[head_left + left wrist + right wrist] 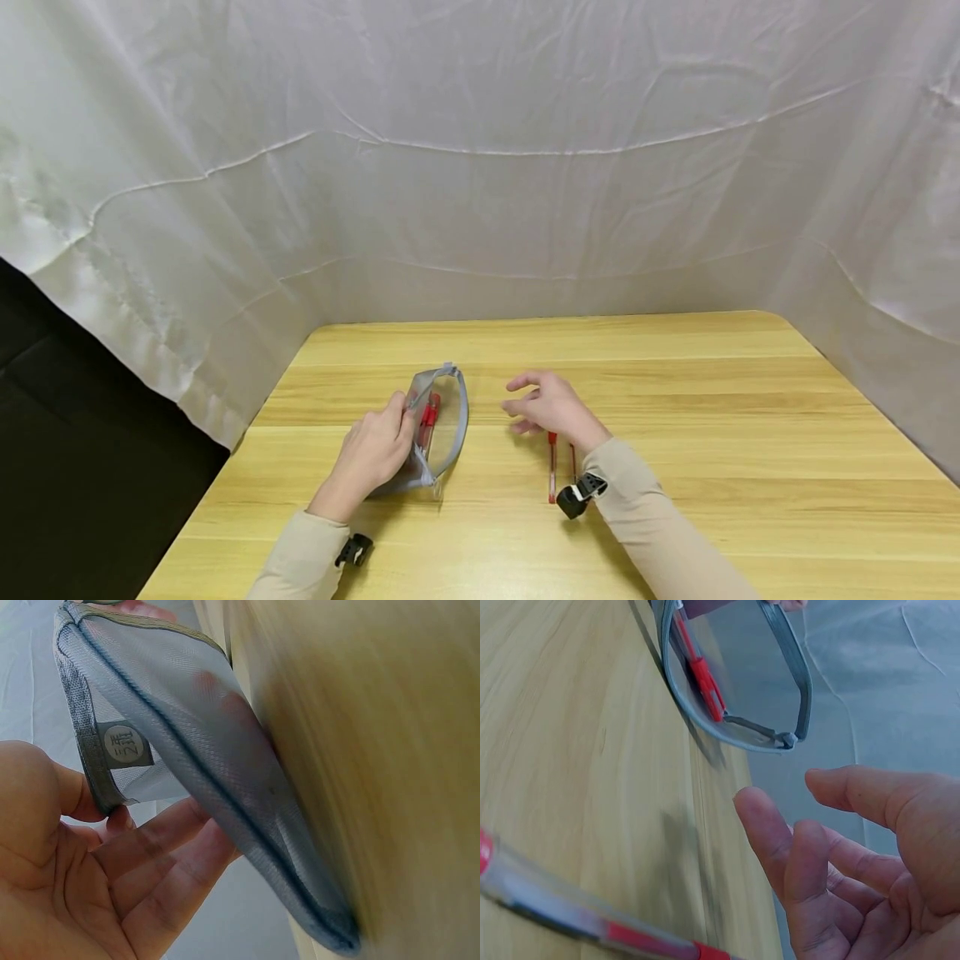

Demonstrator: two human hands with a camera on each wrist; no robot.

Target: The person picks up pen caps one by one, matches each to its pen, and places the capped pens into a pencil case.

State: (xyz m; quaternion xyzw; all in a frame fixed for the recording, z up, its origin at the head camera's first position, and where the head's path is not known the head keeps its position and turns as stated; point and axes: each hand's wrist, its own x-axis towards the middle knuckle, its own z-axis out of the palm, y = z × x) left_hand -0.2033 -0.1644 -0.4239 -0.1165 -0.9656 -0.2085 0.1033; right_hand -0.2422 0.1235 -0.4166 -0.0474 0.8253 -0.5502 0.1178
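My left hand (375, 450) pinches the near-left edge of a grey mesh zip pouch (462, 408), whose mouth gapes toward the right. In the left wrist view, the thumb and fingers grip the pouch's rim (91, 769) beside a dark label (125, 745). Inside lies at least one red pen (705, 682). To the right of the pouch, apart from it, my right hand (551, 408) hovers over the table with loosely bent fingers and nothing between them. Partly under the right hand and wrist lie a red pen (552, 471) and another thin red pen (573, 458).
The wooden table (712, 417) carries the pouch and pens. Pale cloth (525, 217) hangs along its back and sides. A dark area (82, 467) lies beyond the left edge. Both wrists wear black strapped cameras, the right one (573, 500) close to the pens.
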